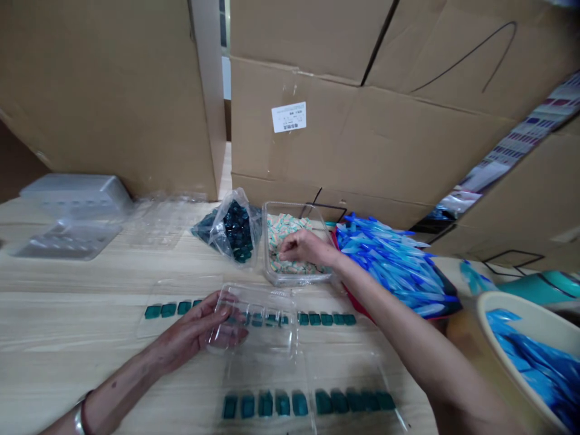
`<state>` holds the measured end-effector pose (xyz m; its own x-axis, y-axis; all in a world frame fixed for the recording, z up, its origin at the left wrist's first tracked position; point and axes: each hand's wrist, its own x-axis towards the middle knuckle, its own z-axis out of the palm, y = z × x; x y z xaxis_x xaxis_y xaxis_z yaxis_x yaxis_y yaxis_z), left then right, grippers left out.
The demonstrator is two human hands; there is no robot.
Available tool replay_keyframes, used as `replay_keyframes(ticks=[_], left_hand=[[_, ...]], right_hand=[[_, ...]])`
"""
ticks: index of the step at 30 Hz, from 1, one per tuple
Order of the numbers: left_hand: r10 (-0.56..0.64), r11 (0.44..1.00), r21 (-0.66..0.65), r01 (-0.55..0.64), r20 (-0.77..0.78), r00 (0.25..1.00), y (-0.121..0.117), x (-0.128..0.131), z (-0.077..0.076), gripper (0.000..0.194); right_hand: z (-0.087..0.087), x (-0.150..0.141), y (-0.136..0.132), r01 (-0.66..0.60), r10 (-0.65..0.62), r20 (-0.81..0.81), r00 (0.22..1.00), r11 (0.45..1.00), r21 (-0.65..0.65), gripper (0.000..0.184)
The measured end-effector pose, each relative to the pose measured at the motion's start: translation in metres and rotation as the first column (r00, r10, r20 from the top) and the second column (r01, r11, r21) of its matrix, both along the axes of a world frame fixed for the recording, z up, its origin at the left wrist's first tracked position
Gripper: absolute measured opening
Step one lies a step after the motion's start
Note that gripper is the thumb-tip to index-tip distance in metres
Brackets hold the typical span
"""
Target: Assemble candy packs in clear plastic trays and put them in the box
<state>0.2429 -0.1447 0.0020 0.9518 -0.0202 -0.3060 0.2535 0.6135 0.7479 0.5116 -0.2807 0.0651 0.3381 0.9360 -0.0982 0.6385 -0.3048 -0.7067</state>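
My left hand point(209, 324) grips a clear plastic blister tray point(267, 302) by its left side, fingers showing through the plastic. Teal square pieces point(327, 318) lie in rows around and under it, seen partly through the clear plastic. My right hand point(296, 246) reaches into a clear plastic box point(296, 278) full of small pale chips with pink and green edges point(290, 225). Its fingers are pinched together over the chips, and what is between them is hidden. Nearer to me, more clear trays point(267, 374) hold rows of teal pieces point(283, 403).
An open clear bag of dark teal pieces point(238, 232) stands left of the box. To the right are a red tray of blue slender items point(389, 260) and a cream bucket point(493, 338) with blue contents. Clear plastic packs point(77, 199) sit far left. Cardboard boxes point(362, 139) wall the back.
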Motion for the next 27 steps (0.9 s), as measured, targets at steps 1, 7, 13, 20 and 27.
replay_keyframes(ticks=[1, 7, 13, 20, 27], left_hand=[[-0.003, 1.0, -0.009, 0.003, -0.002, 1.0, 0.0, 0.0, -0.001, 0.02], [-0.008, 0.999, -0.045, 0.006, -0.036, 0.999, 0.002, -0.001, -0.004, 0.018], [-0.005, 0.999, -0.037, 0.002, -0.071, 0.997, 0.002, -0.001, -0.003, 0.019], [-0.003, 1.0, -0.029, 0.001, -0.052, 0.999, 0.0, -0.001, -0.001, 0.017], [0.019, 0.999, -0.045, -0.02, -0.034, 0.999, 0.001, 0.0, -0.003, 0.021]], right_hand=[[0.003, 0.007, -0.004, -0.005, 0.002, -0.104, 0.995, 1.0, -0.027, 0.017], [-0.003, 0.031, -0.015, -0.122, 0.017, -0.362, 0.932, 0.955, -0.27, 0.039], [-0.006, 0.014, -0.009, -0.125, 0.104, -0.083, 0.991, 0.943, -0.308, 0.018], [-0.006, 0.016, -0.024, -0.041, 0.002, -0.212, 0.977, 0.983, -0.181, 0.021], [-0.01, 0.027, -0.017, 0.051, -0.075, -0.488, 0.87, 0.997, -0.062, 0.037]])
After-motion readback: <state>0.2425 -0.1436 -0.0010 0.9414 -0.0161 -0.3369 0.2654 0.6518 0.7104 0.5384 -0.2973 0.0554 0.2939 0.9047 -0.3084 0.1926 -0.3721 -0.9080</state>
